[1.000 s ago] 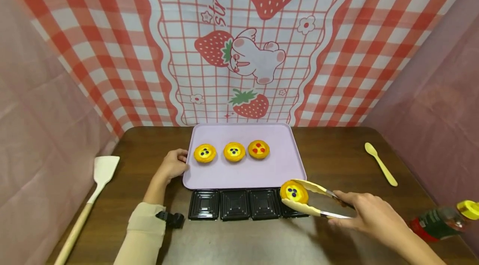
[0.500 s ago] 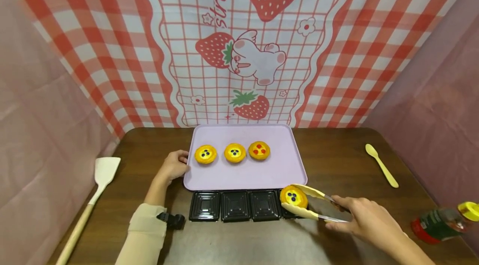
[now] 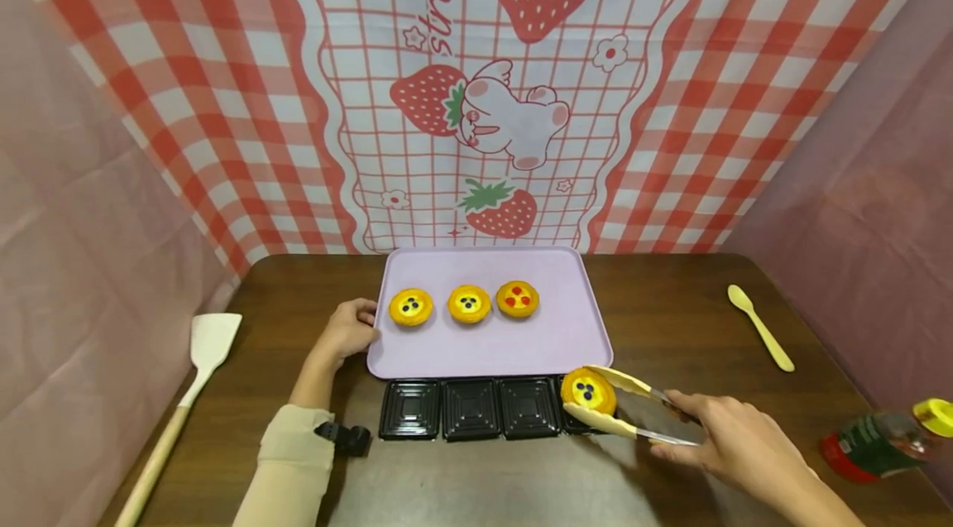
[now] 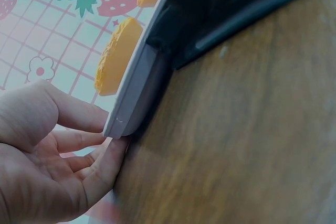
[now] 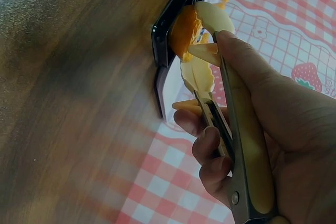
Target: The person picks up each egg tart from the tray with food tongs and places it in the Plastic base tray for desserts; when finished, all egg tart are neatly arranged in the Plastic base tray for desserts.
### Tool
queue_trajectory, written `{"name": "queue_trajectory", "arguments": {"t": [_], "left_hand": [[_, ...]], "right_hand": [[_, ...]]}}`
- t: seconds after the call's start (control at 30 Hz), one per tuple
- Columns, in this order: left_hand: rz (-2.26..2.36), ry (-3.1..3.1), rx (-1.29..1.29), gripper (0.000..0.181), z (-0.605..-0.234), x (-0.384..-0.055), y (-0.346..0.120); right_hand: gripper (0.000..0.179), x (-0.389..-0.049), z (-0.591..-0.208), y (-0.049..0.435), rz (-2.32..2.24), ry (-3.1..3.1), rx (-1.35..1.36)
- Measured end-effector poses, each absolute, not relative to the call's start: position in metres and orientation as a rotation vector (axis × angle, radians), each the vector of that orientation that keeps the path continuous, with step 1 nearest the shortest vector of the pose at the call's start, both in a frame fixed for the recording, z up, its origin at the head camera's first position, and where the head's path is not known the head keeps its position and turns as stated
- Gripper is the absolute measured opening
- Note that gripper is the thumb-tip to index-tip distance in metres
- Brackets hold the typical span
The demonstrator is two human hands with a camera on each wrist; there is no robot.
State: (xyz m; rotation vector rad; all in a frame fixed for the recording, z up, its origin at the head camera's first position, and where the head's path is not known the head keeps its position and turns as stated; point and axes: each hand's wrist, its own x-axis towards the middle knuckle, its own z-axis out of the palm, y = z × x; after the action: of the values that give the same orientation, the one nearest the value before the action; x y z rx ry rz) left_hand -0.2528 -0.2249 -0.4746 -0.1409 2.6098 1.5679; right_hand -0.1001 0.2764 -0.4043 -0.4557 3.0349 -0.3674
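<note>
Right fingers: your right hand (image 3: pixel 733 436) is wrapped round cream-tipped metal tongs (image 3: pixel 614 425).
Tong tips: they flank a round golden tart with three dark-blue dots (image 3: pixel 588 392), at the rightmost of four square black plastic moulds (image 3: pixel 476 409), just before the pale purple rectangular tray (image 3: pixel 484 352).
Left fingers: your left hand (image 3: pixel 351 330) pinches the tray's left rim.
On the tray: two blue-dotted tarts (image 3: pixel 469 304), one red-topped tart (image 3: pixel 517 299).
Right of the tray: a pale yellow spoon (image 3: pixel 761 328), a yellow-capped bottle (image 3: pixel 882 440).
Left of the tray: a white, wooden-handled spatula (image 3: pixel 208 343).
</note>
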Motion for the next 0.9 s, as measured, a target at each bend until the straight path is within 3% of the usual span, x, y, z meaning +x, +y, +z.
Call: {"name": "queue_trajectory", "arguments": {"t": [0.17,0.53,0.9], "left_hand": [[1.557,2.624,-0.144,0.054,-0.4751,-0.2536,-0.2254],[1.597,2.593,-0.137,0.054,-0.4743,-0.2517,-0.2244],[1.625,2.567,-0.137,0.055,-0.4746,-0.2501,-0.2245]], "right_hand": [[0.078,-0.0991,-0.4047,0.2771,-0.363,3.052,-0.458],[0.097,-0.0947,-0.4061,0.2756,-0.366,3.137,-0.395],[0.099,-0.0939,-0.4001,0.2749,-0.410,3.178,-0.406]]}}
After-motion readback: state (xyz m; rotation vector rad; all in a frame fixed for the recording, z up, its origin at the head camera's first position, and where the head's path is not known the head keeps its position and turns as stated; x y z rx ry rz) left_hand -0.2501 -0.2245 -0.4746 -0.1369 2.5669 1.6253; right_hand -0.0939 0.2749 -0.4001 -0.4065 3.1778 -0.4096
